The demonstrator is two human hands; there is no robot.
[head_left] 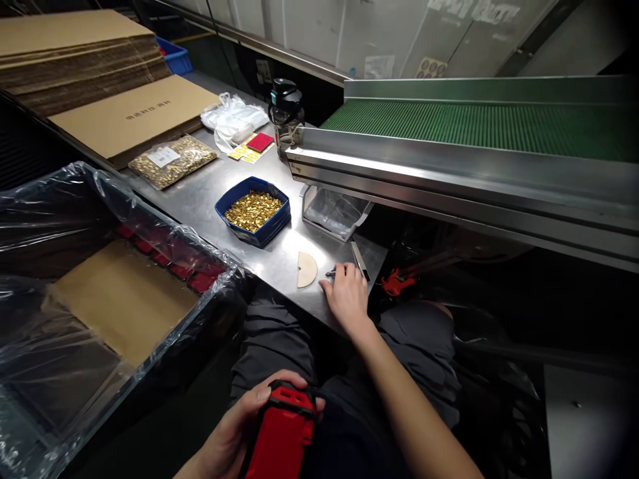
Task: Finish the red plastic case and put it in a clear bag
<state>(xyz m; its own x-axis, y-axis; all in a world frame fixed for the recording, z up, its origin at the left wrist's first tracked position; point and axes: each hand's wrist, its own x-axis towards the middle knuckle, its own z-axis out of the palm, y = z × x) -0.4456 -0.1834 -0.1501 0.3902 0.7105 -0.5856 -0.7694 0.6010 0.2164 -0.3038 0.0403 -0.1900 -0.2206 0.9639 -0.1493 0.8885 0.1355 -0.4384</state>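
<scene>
Both forearms are bare, with no sleeves, watch or bracelet showing on them. The left hand (237, 426) and the right hand (348, 297) wear no gloves and no rings. The legs are covered by dark grey trousers (272, 339), creased over the thighs.

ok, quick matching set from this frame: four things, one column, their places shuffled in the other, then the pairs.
Things:
1. red part
2. blue tray of brass pieces
3. half-round disc
4. bagged brass pieces

Places:
A. by the stacked cardboard
B. held in the left hand
C. on the steel table, left of the right hand
D. mid-table, left of the clear tub

Pairs: 1-B, 2-D, 3-C, 4-A
</scene>
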